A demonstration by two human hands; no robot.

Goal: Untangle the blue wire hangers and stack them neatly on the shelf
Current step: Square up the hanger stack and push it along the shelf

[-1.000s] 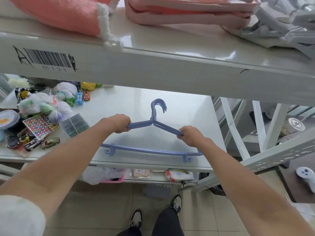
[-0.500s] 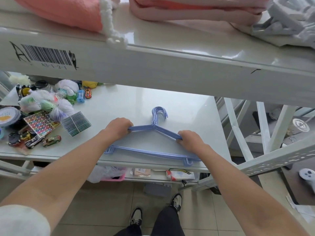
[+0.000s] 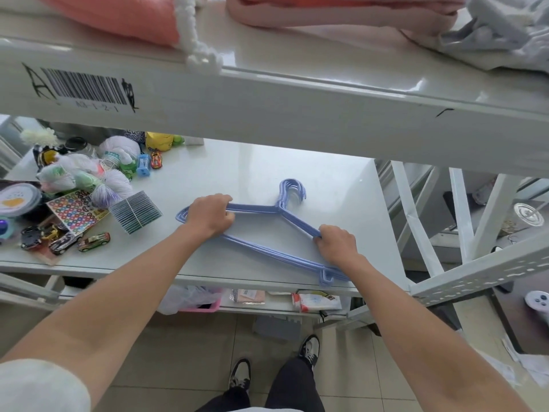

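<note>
A bundle of several blue wire hangers (image 3: pixel 269 208) lies flat on the white middle shelf (image 3: pixel 246 171), hooks pointing away from me and lined up together. My left hand (image 3: pixel 209 215) is closed on the left shoulder of the bundle. My right hand (image 3: pixel 337 243) is closed on the right shoulder, near the shelf's front right corner. The bottom bars run along the shelf's front edge, their right ends partly under my right wrist.
Toy cars (image 3: pixel 93 240), a sticker sheet (image 3: pixel 74 211), a comb-like block (image 3: pixel 135 211), yarn bags (image 3: pixel 89 176) and bottles crowd the shelf's left side. The upper shelf beam (image 3: pixel 267 99) overhangs, carrying pink cloth (image 3: pixel 118 16). Shelf posts (image 3: pixel 463 212) stand at the right.
The hanger bundle came down from a tilted, raised hold to lying flat on the shelf. Both hands moved down with it and stayed closed on its shoulders.
</note>
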